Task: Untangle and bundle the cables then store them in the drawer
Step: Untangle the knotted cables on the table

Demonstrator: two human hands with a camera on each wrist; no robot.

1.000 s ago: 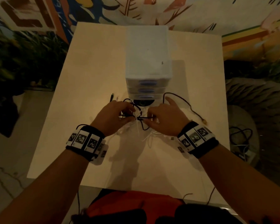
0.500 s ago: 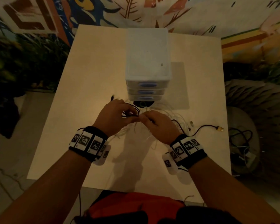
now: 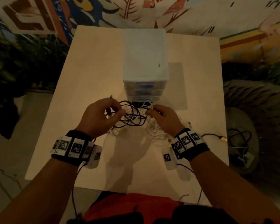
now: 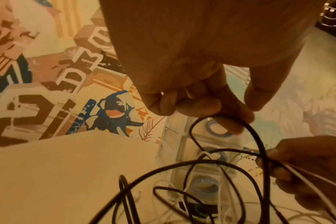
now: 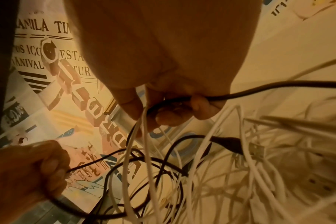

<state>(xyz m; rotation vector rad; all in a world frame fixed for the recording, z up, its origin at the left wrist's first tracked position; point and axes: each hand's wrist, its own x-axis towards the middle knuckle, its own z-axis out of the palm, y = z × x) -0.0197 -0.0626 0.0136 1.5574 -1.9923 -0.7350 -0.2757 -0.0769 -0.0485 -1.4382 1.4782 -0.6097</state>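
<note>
while i watch from the head view, my left hand point(image 3: 100, 117) and right hand point(image 3: 164, 118) hover over the table point(image 3: 81, 75) with the tangle of black cable point(image 3: 132, 117) and white cables point(image 3: 153, 135) strung between them, just in front of the drawer unit point(image 3: 145, 65). both hands are curled onto strands, the left on black loops, the right on a mix. a black lead ending in a gold plug point(image 3: 223, 139) trails away behind my right wrist.

from the left wrist view, my left fingers point(image 4: 197, 104) close around the black cable point(image 4: 259, 144), which loops down below the grip toward the right hand point(image 4: 307, 166).

from the right wrist view, my right fingers point(image 5: 173, 115) pinch one black cable point(image 5: 269, 89) and two white cables point(image 5: 144, 144) that hang below the grip into the pile; the left hand point(image 5: 25, 174) grips a thin black strand opposite.
</note>
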